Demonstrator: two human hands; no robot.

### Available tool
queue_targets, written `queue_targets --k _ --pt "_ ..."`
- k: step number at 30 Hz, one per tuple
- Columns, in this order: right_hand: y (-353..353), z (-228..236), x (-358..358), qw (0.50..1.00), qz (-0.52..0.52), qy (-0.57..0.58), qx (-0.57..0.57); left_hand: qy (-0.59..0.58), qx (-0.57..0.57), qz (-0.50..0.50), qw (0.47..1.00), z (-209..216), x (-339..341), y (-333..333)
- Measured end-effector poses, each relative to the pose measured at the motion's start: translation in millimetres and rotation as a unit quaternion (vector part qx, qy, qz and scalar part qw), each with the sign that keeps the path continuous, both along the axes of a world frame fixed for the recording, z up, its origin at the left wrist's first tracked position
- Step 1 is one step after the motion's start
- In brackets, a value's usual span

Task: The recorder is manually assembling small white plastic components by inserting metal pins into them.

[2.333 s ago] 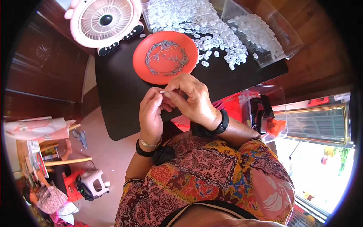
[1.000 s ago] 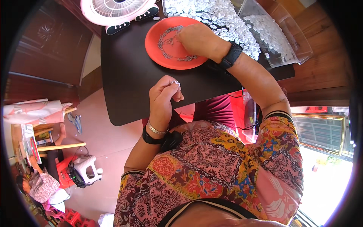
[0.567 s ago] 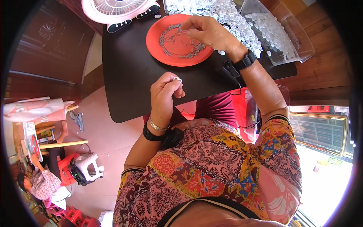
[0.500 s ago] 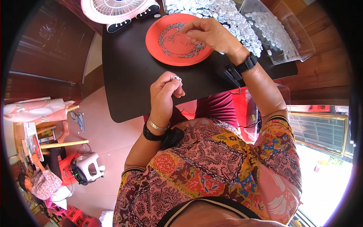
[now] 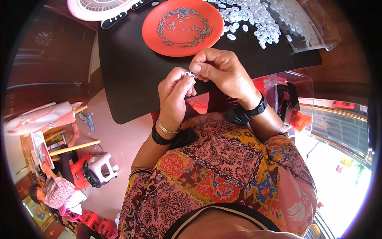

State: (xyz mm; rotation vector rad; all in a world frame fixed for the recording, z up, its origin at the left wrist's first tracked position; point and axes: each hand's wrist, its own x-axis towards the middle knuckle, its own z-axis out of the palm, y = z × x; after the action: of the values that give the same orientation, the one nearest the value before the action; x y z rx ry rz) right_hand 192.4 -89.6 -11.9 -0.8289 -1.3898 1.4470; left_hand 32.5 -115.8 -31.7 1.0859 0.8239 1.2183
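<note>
Over the near edge of the black table [image 5: 127, 79], my two hands meet fingertip to fingertip. Thumb and fingers of my left hand [image 5: 172, 93] pinch a small white plastic piece with ring-like openings [image 5: 190, 74]. My right hand [image 5: 227, 75] is closed in a pinch right against that piece; whatever its fingertips hold is too small to make out. Beyond the hands lies a round red plate [image 5: 148, 30], with small grey pins [image 5: 201, 36] scattered in a rough ring on it. Many white oval plastic pieces [image 5: 260, 24] are heaped to the plate's right.
A clear plastic bin [image 5: 328, 42] with more white pieces stands at the far right. A pink and white fan [image 5: 101, 8] is at the far left. Another clear container [image 5: 304, 85] sits below the table's right side. Another person [image 5: 59, 191] and a white stool [image 5: 101, 169] are at left.
My right hand has come from over the red plate back toward me and now meets my left hand at the white piece. The view has shifted, so the plate sits higher.
</note>
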Motion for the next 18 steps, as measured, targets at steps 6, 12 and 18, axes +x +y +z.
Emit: queue_targets --k 6,12,18 --pt "1.2 -7.0 2.3 0.999 0.03 -0.035 0.027 0.038 0.015 0.001 0.999 -1.8 1.8 1.1" --pt "1.2 -6.0 6.7 0.997 0.029 -0.059 0.03 0.072 0.02 -0.002 0.997 1.3 0.6 0.9" --pt "0.5 -6.1 6.8 0.993 0.024 -0.099 0.06 0.082 0.024 -0.005 0.996 1.5 0.6 0.1"
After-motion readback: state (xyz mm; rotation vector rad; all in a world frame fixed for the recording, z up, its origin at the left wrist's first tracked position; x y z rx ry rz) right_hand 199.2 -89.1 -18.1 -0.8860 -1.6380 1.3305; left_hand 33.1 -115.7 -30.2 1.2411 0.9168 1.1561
